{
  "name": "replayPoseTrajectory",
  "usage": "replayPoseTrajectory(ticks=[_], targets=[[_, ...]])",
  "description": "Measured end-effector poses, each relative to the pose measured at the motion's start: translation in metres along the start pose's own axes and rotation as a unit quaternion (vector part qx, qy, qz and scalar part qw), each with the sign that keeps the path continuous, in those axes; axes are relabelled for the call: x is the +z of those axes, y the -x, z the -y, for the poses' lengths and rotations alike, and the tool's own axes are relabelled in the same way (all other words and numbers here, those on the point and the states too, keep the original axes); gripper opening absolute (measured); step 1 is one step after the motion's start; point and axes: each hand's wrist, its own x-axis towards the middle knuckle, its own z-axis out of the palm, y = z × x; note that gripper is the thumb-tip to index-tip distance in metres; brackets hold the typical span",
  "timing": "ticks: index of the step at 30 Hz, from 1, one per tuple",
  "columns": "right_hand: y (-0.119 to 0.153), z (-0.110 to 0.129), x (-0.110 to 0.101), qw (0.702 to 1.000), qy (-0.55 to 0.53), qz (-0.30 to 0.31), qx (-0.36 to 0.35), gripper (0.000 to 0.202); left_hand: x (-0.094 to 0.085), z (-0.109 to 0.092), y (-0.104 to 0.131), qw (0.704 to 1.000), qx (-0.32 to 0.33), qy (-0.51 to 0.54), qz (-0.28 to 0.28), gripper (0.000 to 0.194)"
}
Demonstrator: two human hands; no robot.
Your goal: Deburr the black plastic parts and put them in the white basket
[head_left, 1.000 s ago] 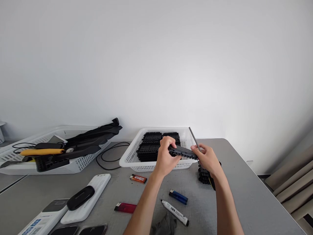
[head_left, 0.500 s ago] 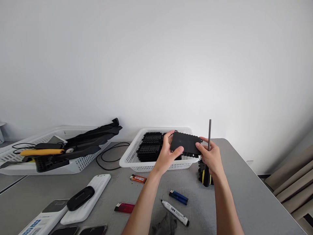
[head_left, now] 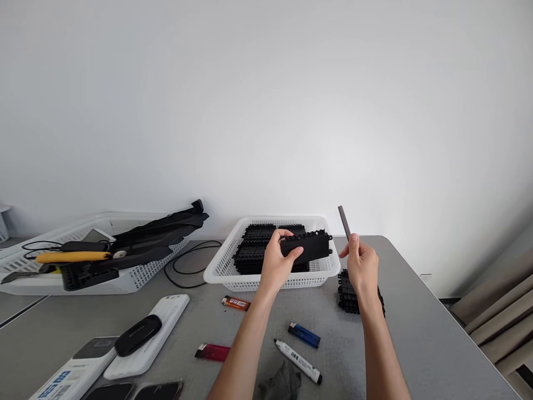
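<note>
A black plastic panel with small tabs and notches along its edges is tilted over the basket. My left hand is closed on its left end, thumb on the near face and fingers behind. Just to the right, apart from the panel, my right hand is closed round a file, its flat grey blade pointing up and slightly left. The palm hides the file's handle. Below the right wrist, a pile of black plastic panels lies on the table, partly covered by the arm.
A white basket with stacked black panels stands behind my hands. At left is another white basket of tools and black parts. Lighters, a marker and a white power bank lie on the grey table.
My right hand has let go of the panel and moved slightly right, its file now leaning left. The panel has turned in my left hand, showing a narrower face.
</note>
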Motion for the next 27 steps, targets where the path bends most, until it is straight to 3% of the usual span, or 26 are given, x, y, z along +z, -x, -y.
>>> replayPoseTrajectory(ticks=[4,9,17,27], targets=[[0.0,0.001,0.001,0.997,0.067,-0.028,-0.031,0.062,0.001,-0.005,0.003,0.992,0.096,-0.08,-0.014,0.021],[-0.001,0.0,0.001,0.985,0.142,0.042,-0.093,0.065,0.0,-0.012,0.007,0.985,0.151,-0.089,-0.001,0.021],[0.001,0.001,-0.001,0.961,0.233,0.023,-0.148,0.068,-0.008,-0.008,0.005,0.981,0.173,-0.083,0.039,0.012],[-0.001,-0.003,-0.006,0.959,0.238,0.033,-0.148,0.071,-0.014,-0.008,0.006,0.976,0.188,-0.105,0.042,0.012]])
